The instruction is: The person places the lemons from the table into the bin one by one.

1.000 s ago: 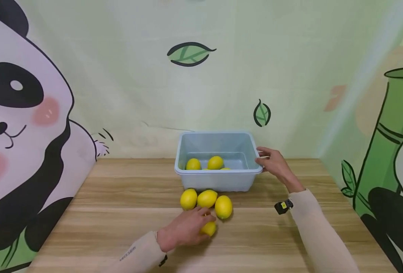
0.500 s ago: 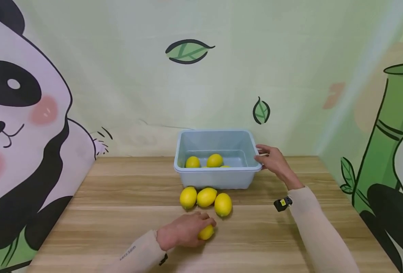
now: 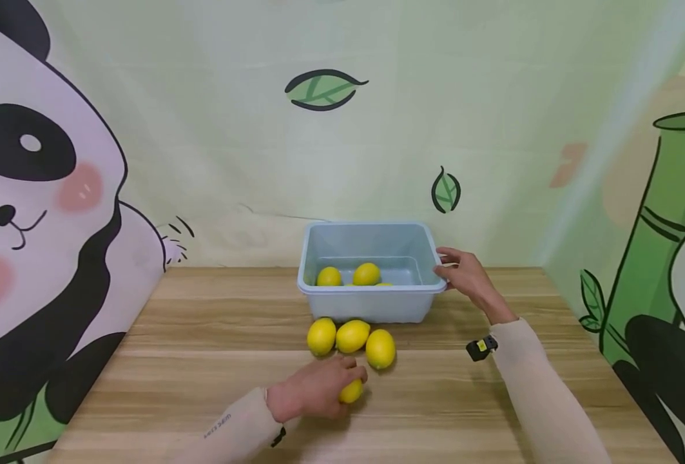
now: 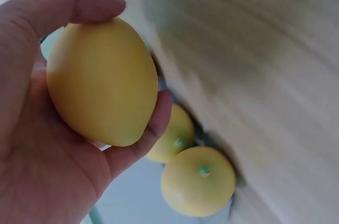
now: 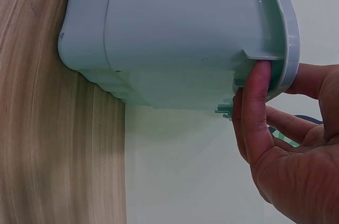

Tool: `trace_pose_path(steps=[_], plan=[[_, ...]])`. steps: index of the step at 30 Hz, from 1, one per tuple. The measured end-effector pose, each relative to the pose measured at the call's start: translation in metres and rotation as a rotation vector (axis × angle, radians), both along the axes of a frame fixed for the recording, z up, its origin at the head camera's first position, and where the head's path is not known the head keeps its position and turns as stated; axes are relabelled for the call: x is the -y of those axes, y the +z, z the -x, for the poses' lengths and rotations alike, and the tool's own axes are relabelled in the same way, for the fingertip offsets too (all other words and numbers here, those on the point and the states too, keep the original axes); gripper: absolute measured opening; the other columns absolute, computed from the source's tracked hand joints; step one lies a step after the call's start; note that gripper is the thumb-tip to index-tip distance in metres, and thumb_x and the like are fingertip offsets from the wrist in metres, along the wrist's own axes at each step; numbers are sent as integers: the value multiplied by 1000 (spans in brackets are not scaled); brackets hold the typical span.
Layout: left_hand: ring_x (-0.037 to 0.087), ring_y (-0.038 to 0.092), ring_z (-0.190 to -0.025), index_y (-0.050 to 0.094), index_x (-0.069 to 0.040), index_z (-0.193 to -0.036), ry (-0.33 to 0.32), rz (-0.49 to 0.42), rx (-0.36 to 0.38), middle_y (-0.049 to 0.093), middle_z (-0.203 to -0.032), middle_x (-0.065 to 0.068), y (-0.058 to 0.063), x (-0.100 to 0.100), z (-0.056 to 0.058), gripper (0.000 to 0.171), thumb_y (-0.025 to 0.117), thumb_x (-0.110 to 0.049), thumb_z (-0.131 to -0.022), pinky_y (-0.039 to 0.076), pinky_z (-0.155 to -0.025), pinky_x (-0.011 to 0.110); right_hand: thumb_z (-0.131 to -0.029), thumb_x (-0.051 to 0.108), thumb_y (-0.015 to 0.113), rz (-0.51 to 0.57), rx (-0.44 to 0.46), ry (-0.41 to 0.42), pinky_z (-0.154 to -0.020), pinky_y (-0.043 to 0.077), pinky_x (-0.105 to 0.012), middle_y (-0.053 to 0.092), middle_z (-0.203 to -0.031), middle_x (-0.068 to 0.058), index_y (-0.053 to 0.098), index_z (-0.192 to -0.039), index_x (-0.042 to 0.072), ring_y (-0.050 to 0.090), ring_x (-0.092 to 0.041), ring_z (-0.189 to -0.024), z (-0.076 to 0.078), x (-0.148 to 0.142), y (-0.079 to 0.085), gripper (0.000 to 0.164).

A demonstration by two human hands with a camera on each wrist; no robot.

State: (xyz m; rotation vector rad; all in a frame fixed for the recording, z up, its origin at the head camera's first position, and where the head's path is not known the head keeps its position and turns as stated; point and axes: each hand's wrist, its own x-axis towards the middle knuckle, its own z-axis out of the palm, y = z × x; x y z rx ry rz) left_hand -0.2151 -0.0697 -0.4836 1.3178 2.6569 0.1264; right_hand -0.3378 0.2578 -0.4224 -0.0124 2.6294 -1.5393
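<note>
My left hand (image 3: 319, 386) grips a yellow lemon (image 4: 103, 81) low over the table's front middle. In the left wrist view the thumb lies over one side of it and a finger curls round the other. With my right hand (image 3: 464, 277) I pinch the right rim of a light blue plastic bin (image 3: 371, 306). The right wrist view shows fingers (image 5: 258, 102) under that rim and the thumb over it. Just in front of the bin, a left lemon (image 3: 321, 336), a middle lemon (image 3: 352, 336) and a right lemon (image 3: 380, 349) sit close together.
Inside the bin are more lemons, including one at the left (image 3: 328, 276) and one beside it (image 3: 366, 274); the front wall partly hides them. The bin stands near the back edge of the wooden table (image 3: 214, 335). Behind hangs a printed backdrop (image 3: 226, 129) with pandas and bamboo.
My left hand's fingers have drawn back slightly from the row of lemons and closed round the lemon in hand. The right hand stays on the bin's rim.
</note>
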Motion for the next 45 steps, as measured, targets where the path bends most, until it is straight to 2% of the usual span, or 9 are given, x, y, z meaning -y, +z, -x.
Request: trace_pose_path(steps=[4,9,13,21,26,34,41,45], plan=[[7,53,-91,57,-25,-122,-21,-9,0,58,-108,-6,9,-1,3,51,79,-25,-76,51,-82,23,-96,15,57,18,2,-1,-77,62,-33,47,-143,-26,36,-151,4,56,-42,-121,0,-1,-2,60],[9,53,-90,57,-24,-124,-15,-35,-48,58,-110,-4,24,-2,8,52,78,-23,-77,52,-78,24,-96,16,56,30,2,-1,-78,61,-32,47,-143,-26,36,-151,5,56,-41,-121,-1,1,-4,59],[14,54,-94,56,-21,-125,-5,-58,-95,58,-112,-1,42,-3,13,51,77,-23,-78,52,-78,26,-97,17,56,23,-1,-3,-79,61,-33,47,-143,-25,36,-151,6,57,-39,-120,-2,2,-3,59],[16,54,-92,55,-16,-123,21,-161,-82,55,-111,3,83,-4,25,48,76,-18,-80,53,-80,29,-97,15,56,18,1,-6,-79,62,-34,47,-143,-25,35,-151,6,57,-40,-119,-3,0,-1,59],[18,54,-96,54,-16,-125,36,-196,-95,55,-116,4,103,-5,33,48,73,-17,-82,53,-83,31,-97,15,56,17,-2,-12,-78,62,-34,48,-143,-25,36,-151,6,57,-40,-119,-3,0,-2,58],[20,57,-96,55,-16,-127,56,-240,-159,58,-116,3,122,-10,51,49,73,-17,-81,53,-76,31,-97,14,56,25,-4,-10,-77,62,-34,48,-142,-25,36,-151,6,57,-40,-119,-2,-2,0,58],[16,54,-90,54,-17,-129,97,-266,-132,56,-116,3,137,-23,68,48,70,-18,-84,52,-74,27,-96,14,56,31,-2,-10,-76,62,-33,48,-142,-25,37,-151,6,57,-41,-120,2,-1,-2,58],[18,54,-98,53,-18,-132,125,-274,-99,56,-124,4,145,-31,77,49,70,-19,-85,54,-80,29,-96,14,57,35,0,-11,-76,62,-33,48,-142,-25,37,-151,6,57,-41,-120,2,-1,-3,58]])
